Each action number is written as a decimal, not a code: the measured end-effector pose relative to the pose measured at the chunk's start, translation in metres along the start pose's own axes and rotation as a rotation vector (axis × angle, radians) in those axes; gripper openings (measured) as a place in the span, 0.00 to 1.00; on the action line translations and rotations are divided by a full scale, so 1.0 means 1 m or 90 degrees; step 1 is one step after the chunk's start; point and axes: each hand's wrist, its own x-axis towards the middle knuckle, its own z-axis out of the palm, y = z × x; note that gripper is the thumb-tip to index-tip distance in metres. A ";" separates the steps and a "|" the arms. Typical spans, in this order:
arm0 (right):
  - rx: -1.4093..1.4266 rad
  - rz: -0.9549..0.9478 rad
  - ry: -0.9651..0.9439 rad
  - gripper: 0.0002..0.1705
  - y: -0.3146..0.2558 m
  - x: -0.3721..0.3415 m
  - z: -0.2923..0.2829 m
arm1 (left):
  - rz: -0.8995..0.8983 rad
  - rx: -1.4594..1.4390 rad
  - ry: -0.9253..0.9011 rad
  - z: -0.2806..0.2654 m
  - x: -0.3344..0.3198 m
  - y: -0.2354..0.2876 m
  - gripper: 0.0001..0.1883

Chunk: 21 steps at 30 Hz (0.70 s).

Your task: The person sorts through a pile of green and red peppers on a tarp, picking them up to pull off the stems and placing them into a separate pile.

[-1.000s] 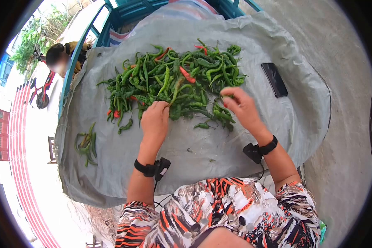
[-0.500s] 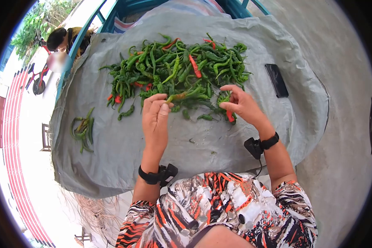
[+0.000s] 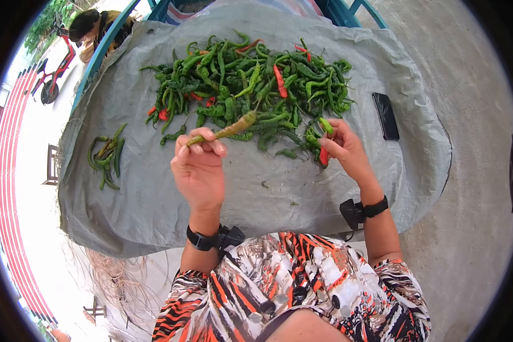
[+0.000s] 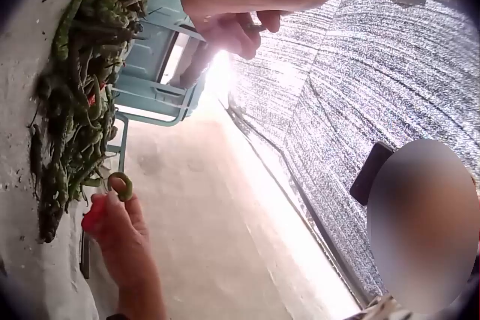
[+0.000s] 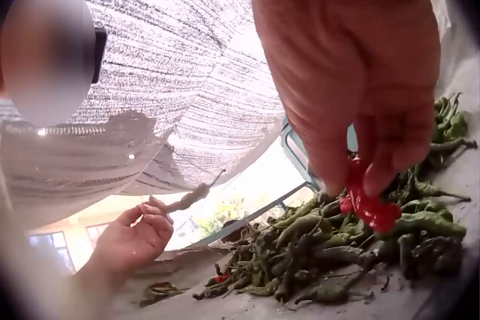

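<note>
The left hand [image 3: 199, 171], palm turned up, pinches a brownish-green pepper [image 3: 236, 126] above the grey sheet [image 3: 256, 211]. Between thumb and fingers of the right hand [image 3: 350, 149] are a curled green pepper [image 3: 325, 126] and a red pepper [image 3: 324, 157], at the near right edge of the pile [image 3: 211, 74]. The right wrist view shows the red pepper [image 5: 371, 211] under the right hand's fingertips. Off to the left lies a small group of green and yellowish peppers [image 3: 107, 157].
A black phone [image 3: 386, 116] lies on the sheet right of the pile. Teal rails [image 3: 105, 48] border the far and left sides. Beyond the left rail a person [image 3: 111, 25] bends over near a red bike [image 3: 57, 71].
The left hand has lifted the brownish-green pepper off the pile, moved left and turned palm up. The right hand has taken hold of a green and a red pepper.
</note>
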 end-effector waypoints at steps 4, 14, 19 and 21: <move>-0.137 -0.036 -0.081 0.16 0.002 0.007 -0.003 | -0.096 0.005 -0.049 0.004 0.000 0.002 0.11; -0.281 -0.176 0.261 0.20 -0.029 0.033 -0.014 | -0.252 0.049 -0.103 0.001 -0.003 -0.021 0.12; -0.220 -0.124 -0.138 0.20 -0.026 0.001 0.020 | -0.304 -0.011 -0.087 0.001 -0.005 -0.036 0.12; -0.330 -0.296 -0.148 0.16 -0.005 -0.012 0.040 | -0.330 -0.054 -0.078 -0.002 -0.005 -0.044 0.11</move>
